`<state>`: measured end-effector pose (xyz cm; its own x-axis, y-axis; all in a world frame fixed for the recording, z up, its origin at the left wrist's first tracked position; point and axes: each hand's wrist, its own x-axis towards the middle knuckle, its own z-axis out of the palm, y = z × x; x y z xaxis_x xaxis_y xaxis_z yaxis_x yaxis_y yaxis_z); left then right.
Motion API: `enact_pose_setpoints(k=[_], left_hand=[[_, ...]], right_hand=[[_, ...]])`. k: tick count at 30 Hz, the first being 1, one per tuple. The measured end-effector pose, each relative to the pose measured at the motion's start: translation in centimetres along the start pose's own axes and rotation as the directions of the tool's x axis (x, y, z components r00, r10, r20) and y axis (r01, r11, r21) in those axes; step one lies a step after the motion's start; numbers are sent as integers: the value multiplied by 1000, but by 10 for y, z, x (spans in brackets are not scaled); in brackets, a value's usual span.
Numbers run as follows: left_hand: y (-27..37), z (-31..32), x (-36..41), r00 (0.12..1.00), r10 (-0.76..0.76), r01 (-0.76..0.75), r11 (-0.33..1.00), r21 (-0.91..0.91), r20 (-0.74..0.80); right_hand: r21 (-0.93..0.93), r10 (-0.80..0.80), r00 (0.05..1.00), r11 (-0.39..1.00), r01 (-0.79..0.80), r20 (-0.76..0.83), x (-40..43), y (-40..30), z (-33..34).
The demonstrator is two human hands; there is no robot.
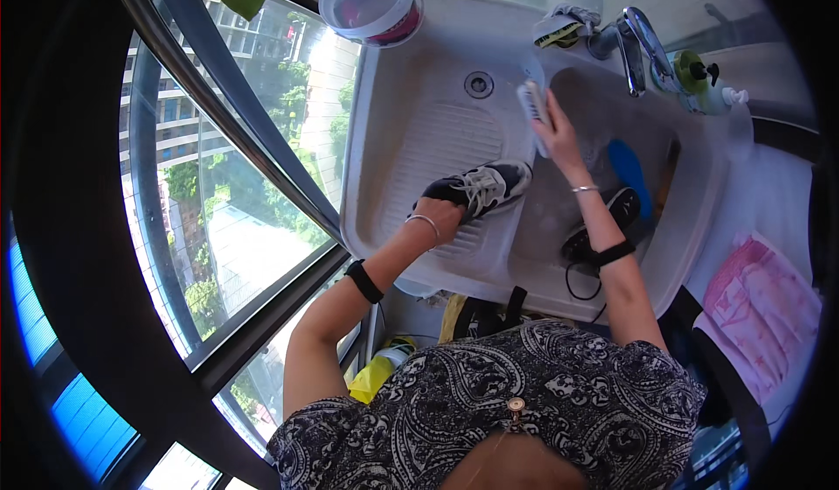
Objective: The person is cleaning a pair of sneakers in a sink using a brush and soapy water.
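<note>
My left hand (440,218) grips a black and grey sneaker (488,185) by its heel end; the fingers are partly hidden at the shoe's opening. The sneaker lies laces up on the ribbed washboard (452,139) of a white laundry sink (393,83), its toe towards the divider. In my right hand (558,134) is a scrubbing brush (532,111) with pale bristles, raised over the divider and apart from the sneaker. A second dark shoe (619,213) lies in the right basin beside a blue insole (628,170), partly behind my right forearm.
A clear plastic bucket (373,5) stands at the sink's back left corner. Along the back rim are a bundled grey cloth or shoe (565,26), a chrome faucet (634,51) and pump bottles (689,73). A drain (479,85) sits behind the washboard. Windows flank the left side.
</note>
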<state>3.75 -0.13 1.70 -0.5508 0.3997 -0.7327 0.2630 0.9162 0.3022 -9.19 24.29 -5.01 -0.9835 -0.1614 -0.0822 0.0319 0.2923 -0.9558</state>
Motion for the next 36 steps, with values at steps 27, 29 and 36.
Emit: enact_pose_setpoints(k=[27, 29, 36], left_hand=[[9, 21, 58, 932, -311, -359, -860, -362, -185], [9, 18, 58, 870, -444, -488, -835, -255, -215], [-11, 41, 67, 886, -362, -437, -860, -263, -290]], right_hand=[[-660, -129, 992, 743, 108, 18, -28, -53, 61], [-562, -160, 987, 818, 126, -13, -32, -56, 68], [-515, -138, 969, 827, 226, 204, -67, -60, 115]])
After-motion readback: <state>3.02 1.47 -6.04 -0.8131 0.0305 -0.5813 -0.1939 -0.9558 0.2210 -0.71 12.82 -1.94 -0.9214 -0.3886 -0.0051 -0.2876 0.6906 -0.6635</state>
